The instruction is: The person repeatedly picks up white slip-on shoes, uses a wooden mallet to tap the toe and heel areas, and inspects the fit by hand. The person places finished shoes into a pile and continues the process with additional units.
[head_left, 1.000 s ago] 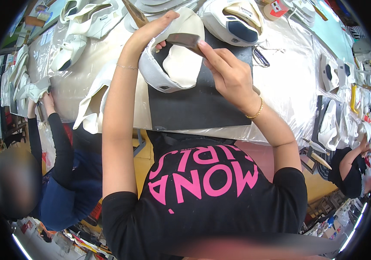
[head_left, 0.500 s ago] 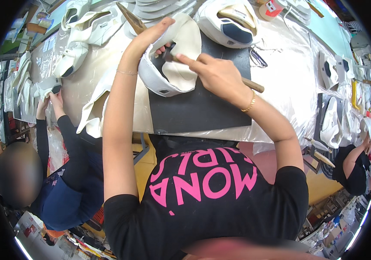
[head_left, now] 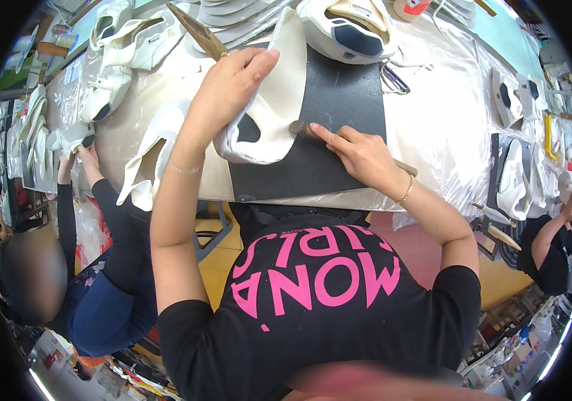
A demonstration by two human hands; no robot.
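The right hand [head_left: 359, 157] pinches a wooden-handled hammer with a dark head [head_left: 298, 127], index finger extended toward the head, which has shifted from the inner opening to the right edge of a white, cream-lined shoe upper [head_left: 286, 73]. The work thus seems to have moved to that edge. Over a flat black rectangular mat [head_left: 346, 93], the left hand [head_left: 232, 83] clasps the upper's left side, its fingertips mostly hidden. Beyond stands a bulky white shoe with navy panels [head_left: 356, 43].

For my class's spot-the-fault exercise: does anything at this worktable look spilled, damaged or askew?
Nothing stands out as spilled or damaged. The left hand grips a white shoe upper; the right hand holds a wooden-handled tool beside it. Only the plastic sheet looks wrinkled, probably a minor thing.
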